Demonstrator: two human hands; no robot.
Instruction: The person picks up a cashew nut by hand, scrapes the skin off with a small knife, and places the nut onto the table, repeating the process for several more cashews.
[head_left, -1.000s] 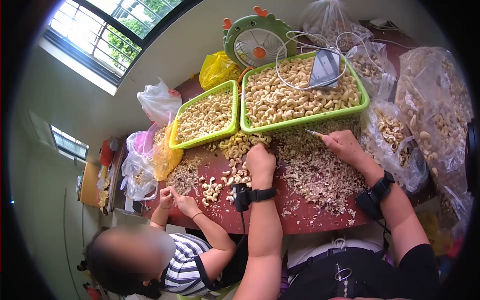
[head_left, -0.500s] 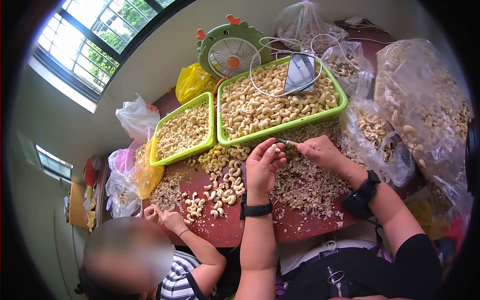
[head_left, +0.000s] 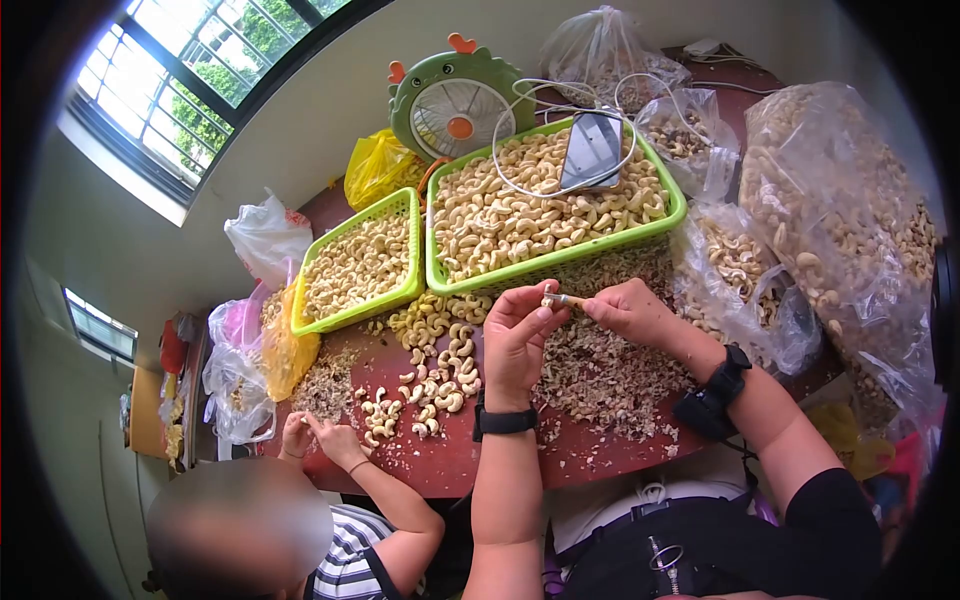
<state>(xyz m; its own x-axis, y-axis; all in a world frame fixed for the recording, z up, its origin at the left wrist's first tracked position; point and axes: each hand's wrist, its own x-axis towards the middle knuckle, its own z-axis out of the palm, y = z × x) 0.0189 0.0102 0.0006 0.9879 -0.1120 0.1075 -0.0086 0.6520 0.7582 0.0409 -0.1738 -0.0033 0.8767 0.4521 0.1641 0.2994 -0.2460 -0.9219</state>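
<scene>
Between the fingertips of my left hand [head_left: 517, 340] is a cashew nut [head_left: 548, 295], mostly covered by the fingers. My right hand [head_left: 632, 312] is closed round the handle of a small knife [head_left: 568, 299], whose tip meets the nut. Below both hands, a heap of shell and skin scraps [head_left: 610, 385] covers the red table [head_left: 440, 465]. Loose cashews [head_left: 440, 385] lie to the left of my left wrist. Just beyond my hands stands a large green basket [head_left: 560, 262] full of cashews, with a smaller green basket [head_left: 365, 312] of cashews beside it.
A phone [head_left: 593, 150] with a white cable rests on the large basket's nuts. Behind stands a green fan [head_left: 458, 105]. Bags of nuts [head_left: 840, 200] crowd the right side. At lower left another person's hands [head_left: 325, 437] work over the table edge.
The knife has shifted against the nut, and my left fingers have turned slightly around it. The whole view has moved a little, so everything sits slightly further left.
</scene>
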